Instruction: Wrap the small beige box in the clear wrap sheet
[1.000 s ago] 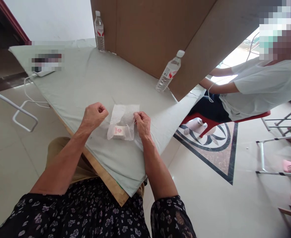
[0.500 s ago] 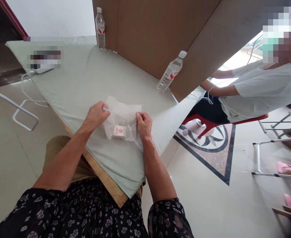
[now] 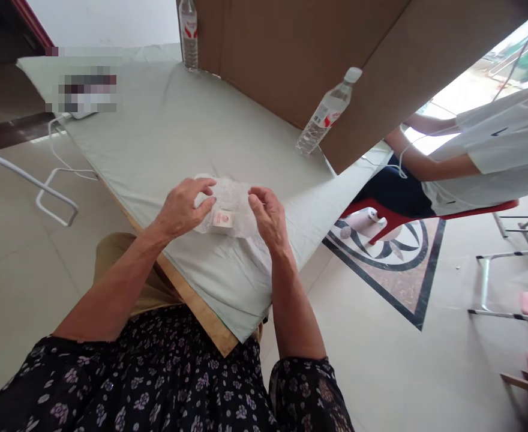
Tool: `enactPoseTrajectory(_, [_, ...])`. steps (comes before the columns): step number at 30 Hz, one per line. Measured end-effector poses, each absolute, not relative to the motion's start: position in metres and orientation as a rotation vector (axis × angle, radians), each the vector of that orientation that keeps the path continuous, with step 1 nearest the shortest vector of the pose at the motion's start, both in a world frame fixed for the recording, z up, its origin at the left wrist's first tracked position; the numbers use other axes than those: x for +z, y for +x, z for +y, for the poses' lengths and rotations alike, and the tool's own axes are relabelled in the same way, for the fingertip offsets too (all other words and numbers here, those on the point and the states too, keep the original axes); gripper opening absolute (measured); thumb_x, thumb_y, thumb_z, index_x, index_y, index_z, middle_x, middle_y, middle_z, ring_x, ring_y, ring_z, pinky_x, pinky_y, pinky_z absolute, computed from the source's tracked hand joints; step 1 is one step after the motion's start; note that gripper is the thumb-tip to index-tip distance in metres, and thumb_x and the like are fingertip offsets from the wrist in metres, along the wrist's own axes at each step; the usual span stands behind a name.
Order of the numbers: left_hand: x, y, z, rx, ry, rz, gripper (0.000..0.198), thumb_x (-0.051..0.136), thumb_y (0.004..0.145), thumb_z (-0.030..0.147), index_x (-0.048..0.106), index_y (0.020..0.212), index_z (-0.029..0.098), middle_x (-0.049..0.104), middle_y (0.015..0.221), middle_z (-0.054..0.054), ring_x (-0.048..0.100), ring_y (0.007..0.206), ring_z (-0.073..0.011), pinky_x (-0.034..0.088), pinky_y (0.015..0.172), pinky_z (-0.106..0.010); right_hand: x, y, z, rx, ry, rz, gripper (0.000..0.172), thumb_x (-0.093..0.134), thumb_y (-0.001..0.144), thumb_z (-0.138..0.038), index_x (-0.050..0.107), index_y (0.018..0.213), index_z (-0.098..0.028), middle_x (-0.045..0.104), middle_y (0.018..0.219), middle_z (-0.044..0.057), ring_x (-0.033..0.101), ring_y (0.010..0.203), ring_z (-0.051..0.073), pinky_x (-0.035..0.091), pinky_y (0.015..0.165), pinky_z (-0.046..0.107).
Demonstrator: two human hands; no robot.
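A small clear plastic bag (image 3: 228,207) with a white tissue and a small red-and-white label inside is lifted just above the pale green table cover (image 3: 165,132), near the table's front corner. My left hand (image 3: 183,207) grips the bag's left side between thumb and fingers. My right hand (image 3: 267,216) is at the bag's right edge, fingers curled and partly apart, touching the plastic.
Two water bottles stand on the table, one at the back (image 3: 189,33) and one to the right (image 3: 327,114), both by a tall cardboard panel (image 3: 291,54). A seated person in a white shirt (image 3: 493,156) is on a red chair at the right. A white charger and cable (image 3: 72,114) lie far left.
The bag was lying flat on the cover with only my right hand pinching it. My left hand came in and took its left side, and both hands raised and crumpled it.
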State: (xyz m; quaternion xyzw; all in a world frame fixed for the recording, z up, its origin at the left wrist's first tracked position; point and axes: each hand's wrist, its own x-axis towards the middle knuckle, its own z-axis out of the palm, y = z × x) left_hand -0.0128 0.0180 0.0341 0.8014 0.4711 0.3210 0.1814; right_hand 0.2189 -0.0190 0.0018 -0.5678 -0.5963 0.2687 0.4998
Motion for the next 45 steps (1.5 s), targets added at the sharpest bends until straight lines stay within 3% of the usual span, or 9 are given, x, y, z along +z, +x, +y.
enactPoseTrajectory(6, [0.041, -0.024, -0.005, 0.664, 2.060, 1.338, 0.064, 0.041, 0.100, 0.057, 0.057, 0.147, 0.016, 0.077, 0.086, -0.005, 0.067, 0.077, -0.0210, 0.051, 0.078, -0.033, 0.021, 0.221, -0.052, 0.776, -1.358, -1.704, 0.048, 0.045, 0.106, -0.058, 0.069, 0.126, -0.023, 0.080, 0.096, 0.005, 0.071, 0.093, 0.020, 0.054, 0.089, 0.035])
enactPoseTrajectory(11, [0.026, -0.049, -0.030, 0.417, 2.096, 1.203, 0.051, 0.047, 0.097, 0.055, 0.072, 0.124, 0.019, 0.070, 0.069, 0.000, 0.063, 0.065, -0.0186, 0.048, 0.067, -0.030, 0.015, 0.232, -0.086, 1.013, -1.273, -1.949, 0.028, 0.057, 0.103, -0.040, 0.075, 0.113, -0.022, 0.080, 0.096, 0.004, 0.071, 0.087, 0.017, 0.052, 0.076, 0.029])
enactPoseTrajectory(14, [0.019, -0.048, -0.034, 0.525, 2.234, 1.245, 0.041, 0.057, 0.092, 0.045, 0.073, 0.121, 0.019, 0.074, 0.087, -0.004, 0.066, 0.075, -0.0193, 0.053, 0.076, -0.032, 0.010, 0.230, -0.091, 0.951, -1.302, -1.900, 0.021, 0.060, 0.099, -0.030, 0.074, 0.111, -0.021, 0.078, 0.107, 0.006, 0.071, 0.087, 0.016, 0.053, 0.075, 0.029])
enactPoseTrajectory(18, [0.019, -0.034, -0.025, 0.616, 2.415, 1.183, 0.051, 0.061, 0.090, 0.036, 0.062, 0.138, 0.018, 0.070, 0.129, -0.013, 0.065, 0.121, -0.0291, 0.053, 0.105, -0.042, 0.012, 0.222, -0.079, 0.813, -1.379, -1.766, 0.022, 0.056, 0.100, -0.028, 0.072, 0.113, -0.022, 0.075, 0.111, 0.005, 0.068, 0.073, 0.012, 0.055, 0.073, 0.030])
enactPoseTrajectory(23, [0.007, -0.025, -0.012, 0.392, 2.424, 1.101, 0.098, 0.075, 0.080, 0.045, 0.030, 0.163, 0.018, 0.045, 0.166, -0.019, 0.043, 0.153, -0.0364, 0.038, 0.124, -0.052, 0.004, 0.200, -0.052, 0.561, -1.426, -1.927, 0.048, 0.072, 0.090, -0.034, 0.064, 0.137, -0.025, 0.064, 0.145, 0.012, 0.062, 0.130, 0.030, 0.053, 0.109, 0.049])
enactPoseTrajectory(29, [-0.016, -0.023, -0.010, 0.275, 2.420, 1.142, 0.118, 0.079, 0.075, 0.060, 0.020, 0.166, 0.014, 0.036, 0.170, -0.026, 0.034, 0.159, -0.0421, 0.029, 0.127, -0.057, -0.015, 0.203, -0.039, 0.496, -1.488, -1.892, 0.047, 0.072, 0.089, -0.033, 0.065, 0.134, -0.024, 0.072, 0.134, 0.012, 0.065, 0.126, 0.031, 0.049, 0.113, 0.053])
enactPoseTrajectory(33, [-0.019, -0.020, -0.007, 0.270, 2.410, 1.226, 0.119, 0.076, 0.076, 0.065, 0.018, 0.167, 0.014, 0.034, 0.171, -0.025, 0.029, 0.160, -0.0432, 0.023, 0.129, -0.058, -0.021, 0.251, -0.039, 0.303, -1.606, -1.545, 0.047, 0.069, 0.089, -0.040, 0.062, 0.134, -0.026, 0.072, 0.131, 0.011, 0.065, 0.120, 0.030, 0.051, 0.107, 0.053])
enactPoseTrajectory(38, [-0.016, -0.021, -0.007, 0.268, 2.425, 1.219, 0.114, 0.076, 0.077, 0.063, 0.022, 0.166, 0.016, 0.036, 0.170, -0.023, 0.029, 0.160, -0.0428, 0.022, 0.129, -0.059, -0.024, 0.294, -0.047, 0.185, -1.914, -1.451, 0.062, 0.071, 0.078, -0.035, 0.061, 0.136, -0.018, 0.067, 0.137, 0.021, 0.058, 0.129, 0.041, 0.042, 0.110, 0.070])
enactPoseTrajectory(45, [-0.001, -0.018, 0.002, 0.355, 2.507, 1.179, 0.098, 0.068, 0.087, 0.064, 0.031, 0.163, 0.015, 0.034, 0.172, -0.021, 0.027, 0.162, -0.0401, 0.021, 0.131, -0.056, -0.002, 0.222, -0.054, 0.221, -1.493, -1.881, 0.055, 0.061, 0.097, -0.046, 0.055, 0.148, -0.028, 0.057, 0.156, 0.013, 0.049, 0.148, 0.032, 0.037, 0.123, 0.058])
